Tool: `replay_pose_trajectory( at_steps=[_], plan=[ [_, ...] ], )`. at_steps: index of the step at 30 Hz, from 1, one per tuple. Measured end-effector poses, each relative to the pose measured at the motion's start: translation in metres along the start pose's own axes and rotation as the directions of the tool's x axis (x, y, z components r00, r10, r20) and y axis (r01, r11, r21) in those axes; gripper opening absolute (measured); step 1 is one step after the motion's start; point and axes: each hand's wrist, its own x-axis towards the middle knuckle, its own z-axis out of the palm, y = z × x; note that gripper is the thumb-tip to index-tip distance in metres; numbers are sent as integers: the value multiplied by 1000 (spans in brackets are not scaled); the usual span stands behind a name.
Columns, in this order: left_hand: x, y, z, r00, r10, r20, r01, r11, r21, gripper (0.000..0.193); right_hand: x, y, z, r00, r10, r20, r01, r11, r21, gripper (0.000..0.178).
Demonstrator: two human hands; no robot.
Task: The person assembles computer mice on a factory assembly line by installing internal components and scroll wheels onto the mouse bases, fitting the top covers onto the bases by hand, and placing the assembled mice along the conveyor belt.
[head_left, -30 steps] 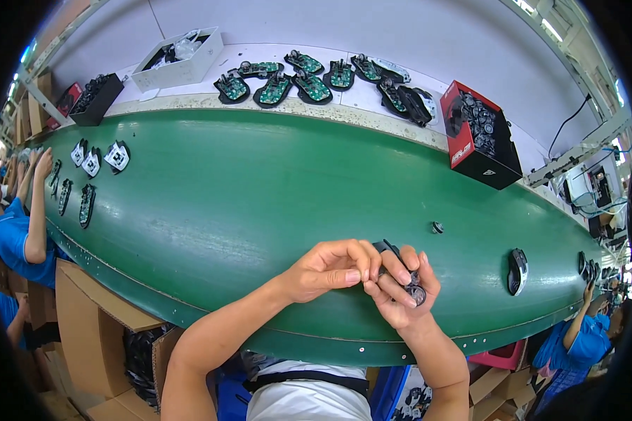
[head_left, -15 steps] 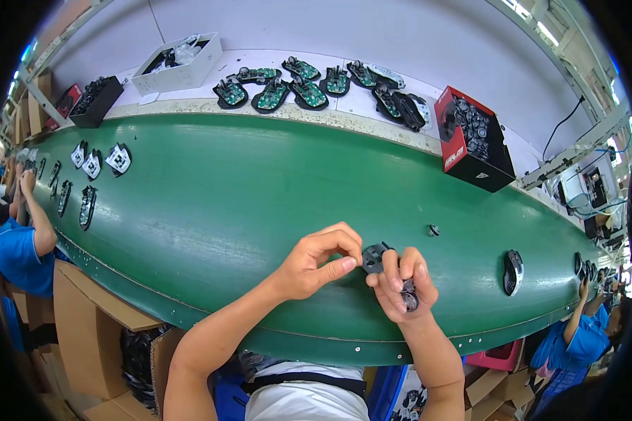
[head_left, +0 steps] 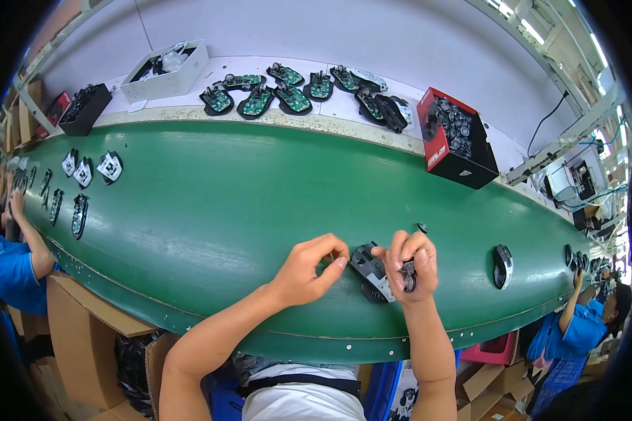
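Between my hands is a grey-and-black computer mouse (head_left: 370, 270), its near side tilted toward me. My right hand (head_left: 420, 256) overlaps its right edge, and its fingers curl around small dark round parts (head_left: 408, 275) with clear faces. Whether the mouse rests on the green belt or leans on that hand, I cannot tell. Just left of the mouse, my left hand (head_left: 309, 270) is closed, thumb and forefinger bent toward each other; anything between them is too small to make out. One loose round part (head_left: 422, 228) lies on the belt beyond my right hand.
Another mouse (head_left: 502, 266) sits to the right on the green belt (head_left: 246, 189). Mouse halves with green circuit boards (head_left: 293, 98) line the back shelf, beside a red-and-black box (head_left: 463, 161) of round parts. White-topped pieces (head_left: 109, 167) lie left. Blue-sleeved co-workers (head_left: 17, 270) are at both ends.
My left hand has drawn slightly back from the mouse. My right hand has turned and risen a little, leaving more of the mouse in sight. The whole view has shifted slightly.
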Motion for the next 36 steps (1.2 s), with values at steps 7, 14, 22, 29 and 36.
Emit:
replay_pose_trajectory(
  at_steps=[7,14,22,29,36],
  plan=[
    [-3,14,22,916,353,192,-400,754,521,41,21,-51,-29,961,-228,-158,-141,90,-986,14],
    [-25,10,49,866,160,474,-461,626,629,56,14,-47,-72,901,-131,-414,-434,-231,-871,19],
    [-12,1,26,903,280,326,-417,756,505,19,11,-30,-73,973,-59,-222,-229,-190,-955,21],
    [-1,0,7,962,273,25,-249,832,495,19,18,3,-28,972,40,-230,-232,282,-931,20],
    [3,-6,-8,972,27,235,-188,692,697,95,15,18,-40,876,166,-452,-341,877,-338,23]
  ],
)
